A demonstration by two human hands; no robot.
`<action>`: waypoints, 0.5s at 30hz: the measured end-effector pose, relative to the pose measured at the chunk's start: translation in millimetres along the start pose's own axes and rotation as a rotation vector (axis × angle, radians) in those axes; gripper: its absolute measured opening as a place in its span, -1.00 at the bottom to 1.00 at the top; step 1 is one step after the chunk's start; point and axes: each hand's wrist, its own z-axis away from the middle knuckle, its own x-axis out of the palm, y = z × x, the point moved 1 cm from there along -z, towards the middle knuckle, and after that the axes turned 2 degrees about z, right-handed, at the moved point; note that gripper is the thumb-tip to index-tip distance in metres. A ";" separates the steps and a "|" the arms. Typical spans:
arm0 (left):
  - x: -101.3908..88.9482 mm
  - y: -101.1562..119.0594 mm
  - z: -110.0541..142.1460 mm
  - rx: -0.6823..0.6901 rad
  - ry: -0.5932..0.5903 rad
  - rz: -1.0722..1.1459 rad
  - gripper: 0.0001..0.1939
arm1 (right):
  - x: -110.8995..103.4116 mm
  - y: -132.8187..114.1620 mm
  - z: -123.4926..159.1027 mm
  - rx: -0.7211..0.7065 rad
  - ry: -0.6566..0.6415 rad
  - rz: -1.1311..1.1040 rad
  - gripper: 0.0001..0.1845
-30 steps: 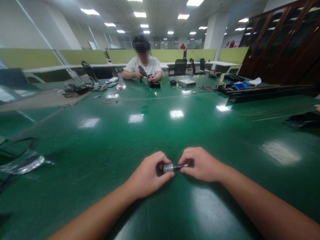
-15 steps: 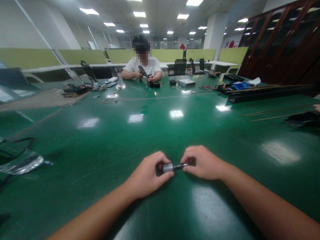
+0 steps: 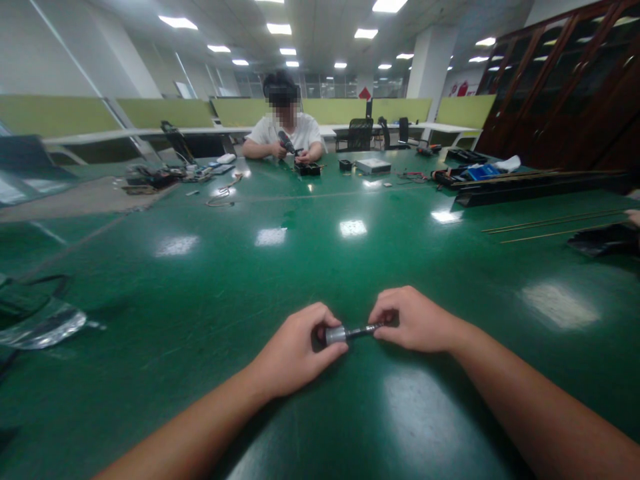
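Note:
A short silver-and-black cylinder [image 3: 335, 335] lies sideways low over the green table [image 3: 225, 293]. My left hand [image 3: 297, 350] is closed around it, with thumb and fingers on either side; its left end is hidden in the palm. A thin dark rod [image 3: 360, 331] sticks out of its right end, shiny towards the tip. With thumb and fingertips, my right hand [image 3: 413, 320] pinches the far end of that rod, so the very tip is covered. The exact kind of tool is too small to make out.
Across the table a person [image 3: 285, 137] in white holds a drill [image 3: 286, 141] over a black part [image 3: 307, 169]. Long black channels [image 3: 530, 188] and thin rods [image 3: 555, 220] lie to the right. A clear plastic item [image 3: 45, 327] is at the left edge.
My right hand has moved slightly right and up, and more of the thin rod shows between my hands. My left hand has stayed in place around the cylinder.

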 end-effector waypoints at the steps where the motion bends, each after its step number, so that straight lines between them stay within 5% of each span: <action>1: 0.0 -0.4 0.1 0.002 0.000 0.001 -0.85 | -1.6 1.8 0.3 0.011 -0.008 -0.002 -0.89; 15: -0.9 -0.5 -0.5 0.009 0.001 0.006 -0.86 | -5.7 6.6 -1.6 -0.011 -0.047 -0.037 -0.91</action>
